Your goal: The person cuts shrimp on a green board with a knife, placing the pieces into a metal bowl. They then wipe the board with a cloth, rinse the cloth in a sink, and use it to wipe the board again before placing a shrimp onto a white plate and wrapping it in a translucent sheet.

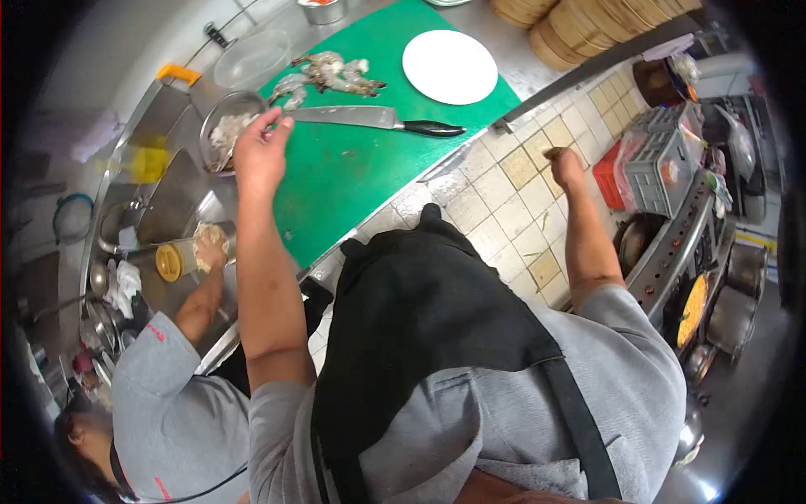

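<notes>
My left hand [259, 158] is over the edge of a metal bowl [210, 134] of peeled shrimp, fingertips bent close together; anything between them is too small to make out. A knife [361, 117] with a black handle lies on the green cutting board [336, 181], its blade end near those fingertips. Above the blade, several shrimp [336, 74] are piled. A white plate [449, 67] rests at the board's right. My right hand [568, 168] hangs over the tiled floor, fingers closed around a small dark thing that I cannot identify.
At the lower left a co-worker [180, 386] has a hand in a pale mass by the sink [168, 202]. Bamboo steamers [571, 38] stand at the top right. Crates [659, 160] and a stove [672, 244] with pans line the right side. A plastic container [252, 59] stands beside the board.
</notes>
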The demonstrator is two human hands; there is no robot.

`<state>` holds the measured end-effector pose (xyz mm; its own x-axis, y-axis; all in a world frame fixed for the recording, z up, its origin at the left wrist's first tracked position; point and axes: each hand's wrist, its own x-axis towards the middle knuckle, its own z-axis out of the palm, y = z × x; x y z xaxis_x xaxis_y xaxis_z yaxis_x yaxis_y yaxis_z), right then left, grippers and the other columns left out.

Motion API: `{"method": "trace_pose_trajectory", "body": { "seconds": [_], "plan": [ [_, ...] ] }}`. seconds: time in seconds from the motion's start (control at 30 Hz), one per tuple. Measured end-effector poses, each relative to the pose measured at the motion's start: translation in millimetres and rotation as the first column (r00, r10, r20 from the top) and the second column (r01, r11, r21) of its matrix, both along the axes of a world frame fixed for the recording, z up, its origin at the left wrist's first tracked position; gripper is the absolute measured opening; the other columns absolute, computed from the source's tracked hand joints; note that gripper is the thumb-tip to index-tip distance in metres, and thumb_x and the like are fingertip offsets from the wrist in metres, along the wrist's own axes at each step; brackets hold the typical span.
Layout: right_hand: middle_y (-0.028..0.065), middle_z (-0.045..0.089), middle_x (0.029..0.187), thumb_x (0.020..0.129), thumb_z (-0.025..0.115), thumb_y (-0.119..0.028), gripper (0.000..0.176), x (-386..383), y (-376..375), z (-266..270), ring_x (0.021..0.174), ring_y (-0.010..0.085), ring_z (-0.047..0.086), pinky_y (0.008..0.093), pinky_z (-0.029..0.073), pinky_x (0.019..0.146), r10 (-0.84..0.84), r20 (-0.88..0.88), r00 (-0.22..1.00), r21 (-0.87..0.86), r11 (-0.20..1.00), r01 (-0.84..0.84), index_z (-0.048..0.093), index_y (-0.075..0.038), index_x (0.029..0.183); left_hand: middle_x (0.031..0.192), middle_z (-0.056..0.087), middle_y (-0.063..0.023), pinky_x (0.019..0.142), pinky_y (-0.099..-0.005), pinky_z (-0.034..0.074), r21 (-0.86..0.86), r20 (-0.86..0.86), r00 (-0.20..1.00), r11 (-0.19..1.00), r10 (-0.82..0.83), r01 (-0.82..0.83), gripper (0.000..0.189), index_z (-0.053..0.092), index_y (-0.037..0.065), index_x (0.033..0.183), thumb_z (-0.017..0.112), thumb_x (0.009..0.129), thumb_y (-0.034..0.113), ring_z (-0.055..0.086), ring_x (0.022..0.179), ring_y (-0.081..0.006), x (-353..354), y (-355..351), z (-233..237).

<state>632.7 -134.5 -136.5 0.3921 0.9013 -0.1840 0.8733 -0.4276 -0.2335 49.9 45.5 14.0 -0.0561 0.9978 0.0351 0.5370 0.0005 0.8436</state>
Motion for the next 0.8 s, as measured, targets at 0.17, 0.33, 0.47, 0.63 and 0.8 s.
{"method": "trace_pose_trajectory", "body": {
  "seconds": [0.17,0.33,0.47,0.63,0.8],
  "plan": [
    [0.0179,0.073,0.089,0.089,0.069,-0.020,0.017,-20,-9,38,0.085,0.0337,0.072,0.0407,0.055,0.077,-0.252,-0.093,0.963,0.316,0.910,0.269,0.075,-0.007,0.097,0.107,0.073,-0.0126,0.081,-0.0341,0.054,-0.075,-0.171,0.970,0.984,-0.174,0.163,0.038,0.070,0.006,0.121,0.073,0.089,0.025,0.068,0.086,-0.0201,44,-2,-16],
    [0.0134,0.071,0.093,0.087,0.072,-0.011,0.013,-44,22,60,0.080,0.0248,0.070,0.0355,0.055,0.073,-0.167,-0.175,0.970,0.438,0.869,0.229,0.075,-0.005,0.099,0.110,0.071,-0.0146,0.087,-0.0424,0.054,0.016,-0.391,0.902,0.978,-0.185,0.208,0.031,0.072,0.010,0.116,0.072,0.087,0.023,0.068,0.101,-0.0306,62,26,-34],
    [0.0137,0.071,0.096,0.087,0.073,-0.009,0.014,-118,47,105,0.084,0.0247,0.069,0.0335,0.055,0.075,0.223,-0.338,0.914,0.551,0.835,0.000,0.074,-0.004,0.100,0.113,0.068,-0.0149,0.091,-0.0456,0.052,0.129,-0.540,0.833,0.967,-0.119,0.222,0.027,0.074,0.015,0.115,0.066,0.089,0.020,0.065,0.106,-0.0329,84,47,-43],
    [0.0154,0.069,0.107,0.080,0.075,-0.008,0.024,-209,70,121,0.106,0.0351,0.063,0.0429,0.052,0.092,0.585,-0.245,0.773,0.564,0.735,-0.377,0.072,-0.007,0.105,0.117,0.061,-0.0121,0.091,-0.0464,0.052,0.002,-0.828,0.531,0.947,-0.179,0.322,0.028,0.075,0.018,0.109,0.054,0.092,0.017,0.060,0.109,-0.0329,108,66,-47],
    [0.0138,0.066,0.118,0.078,0.074,-0.008,0.037,-257,92,104,0.110,0.0362,0.060,0.0451,0.050,0.094,0.689,-0.121,0.715,0.540,0.650,-0.535,0.068,-0.011,0.114,0.119,0.062,-0.0095,0.091,-0.0451,0.053,0.002,-0.895,0.403,0.904,-0.189,0.427,0.026,0.074,0.016,0.107,0.053,0.091,0.016,0.060,0.113,-0.0295,113,71,-45]
  ]
}}
